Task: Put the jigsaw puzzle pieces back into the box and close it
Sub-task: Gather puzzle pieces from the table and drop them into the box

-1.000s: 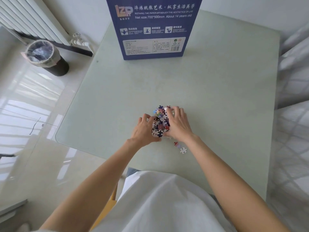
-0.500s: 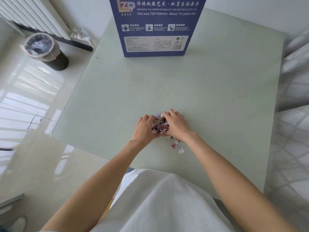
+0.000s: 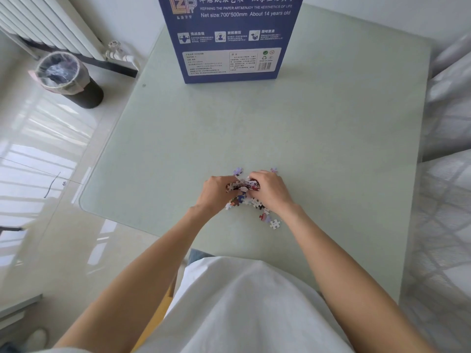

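Observation:
A heap of small colourful jigsaw pieces (image 3: 243,186) is squeezed between my two hands near the table's front edge. My left hand (image 3: 216,193) grips the heap from the left with curled fingers. My right hand (image 3: 271,191) grips it from the right. More loose pieces (image 3: 254,203) lie on the table under and behind my hands, and one white piece (image 3: 274,224) lies nearest to me. A few pale pieces (image 3: 237,171) lie just beyond my fingers. The blue puzzle box (image 3: 230,39) stands upright at the far edge, its top out of view.
The pale green glass-topped table (image 3: 331,138) spreads wide around my hands. A lined black waste bin (image 3: 68,80) stands on the floor at the left, next to a white radiator (image 3: 48,24). White bedding (image 3: 448,174) lies along the right side.
My hands have closed tighter around the pieces and lifted a bunch slightly. Several pieces have dropped out and lie spread on the table beneath them.

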